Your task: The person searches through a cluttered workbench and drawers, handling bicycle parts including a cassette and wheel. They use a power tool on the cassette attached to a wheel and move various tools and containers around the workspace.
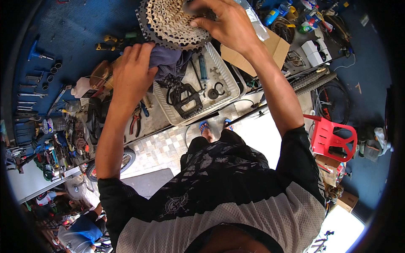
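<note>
blue wall space [84,25] hung with tools frames a cluttered grey workbench [158,120], where a cream plastic lattice-sided basket [230,80] serves as the landmark. just beyond the basket's far edge is the round, toothed metal sprocket cassette [168,27], pale gold inside with a black outer ring. the right hand [230,25] has its thumb pressed against the cassette's face and its other fingers bent toward the centre; they seem clamped there, though the tips are blurred and partly hidden. the left hand [135,69], at the basket's far left corner, closes thumb and fingers on a bunched grey-blue cloth [168,59] against the cassette's lower rim; i cannot tell whether any fingertip touches metal.

the cassette should feel stiff and fairly heavy for its size, hardly fragile, perhaps slick if oil lingers between the rings. its teeth probably bite bare skin, so the centre opening looks the surest hold, with the outer rim steadied through cloth. the cloth itself should be light and limp, easily snagged on the teeth.

inside the basket lies a black flat pedal [184,101]; left of the basket, red-handled pliers [135,122]; right of it, an opened brown cardboard box [278,46]; farther right, a red plastic chair [322,137].
</note>
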The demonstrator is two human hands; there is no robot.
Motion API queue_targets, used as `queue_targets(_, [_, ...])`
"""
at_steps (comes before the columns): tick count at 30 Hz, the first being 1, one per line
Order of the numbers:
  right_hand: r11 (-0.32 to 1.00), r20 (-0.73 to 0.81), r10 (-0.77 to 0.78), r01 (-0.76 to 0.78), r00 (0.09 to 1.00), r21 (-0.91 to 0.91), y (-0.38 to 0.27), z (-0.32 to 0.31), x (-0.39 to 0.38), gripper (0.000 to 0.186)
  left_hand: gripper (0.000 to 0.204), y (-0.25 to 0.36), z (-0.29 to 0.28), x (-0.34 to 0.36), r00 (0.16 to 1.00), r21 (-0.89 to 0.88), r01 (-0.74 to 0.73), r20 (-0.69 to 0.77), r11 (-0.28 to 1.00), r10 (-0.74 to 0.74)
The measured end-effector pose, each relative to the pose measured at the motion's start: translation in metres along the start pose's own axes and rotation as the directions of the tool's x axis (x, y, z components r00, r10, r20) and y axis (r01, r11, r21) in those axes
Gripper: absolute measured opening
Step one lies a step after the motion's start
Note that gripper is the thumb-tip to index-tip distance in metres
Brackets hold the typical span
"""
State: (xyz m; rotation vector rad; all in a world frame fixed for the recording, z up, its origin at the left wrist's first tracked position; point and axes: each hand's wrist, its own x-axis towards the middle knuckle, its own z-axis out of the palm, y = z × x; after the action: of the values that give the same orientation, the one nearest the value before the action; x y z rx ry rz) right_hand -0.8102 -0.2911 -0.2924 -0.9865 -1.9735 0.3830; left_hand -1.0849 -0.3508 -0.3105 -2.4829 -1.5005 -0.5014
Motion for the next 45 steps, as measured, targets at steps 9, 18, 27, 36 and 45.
queue_targets(9, [0.986, 0.015, -0.098, 0.099, 0.995, -0.133, -0.004, 0.000, 0.011, 0.029, 0.060, 0.008, -0.014, -0.012, 0.994, -0.030, -0.082, 0.069, 0.996, 0.084])
queue_targets(18, [0.952, 0.011, -0.129, 0.127, 0.992, -0.280, 0.011, -0.016, -0.005, 0.030, 0.073, 0.043, -0.005, -0.014, 0.661, -0.216, 0.225, 0.750, 0.950, 0.015])
queue_targets(27, [0.958, -0.152, -0.129, 0.083, 0.980, -0.276, 0.016, -0.045, -0.026, 0.034, 0.093, -0.067, 0.084, 0.009, 0.974, 0.177, 0.130, 0.161, 0.976, -0.158])
queue_targets(36, [0.949, -0.175, -0.169, 0.113, 0.970, -0.294, 0.023, -0.054, -0.044, 0.037, 0.067, -0.051, 0.095, 0.041, 0.873, -0.056, 0.235, 0.451, 0.970, -0.186])
queue_targets(45, [0.964, -0.222, -0.125, 0.065, 0.967, -0.259, 0.026, -0.060, -0.055, 0.037, 0.050, -0.111, 0.000, 0.078, 0.936, -0.571, 0.249, -0.065, 0.782, -0.345])
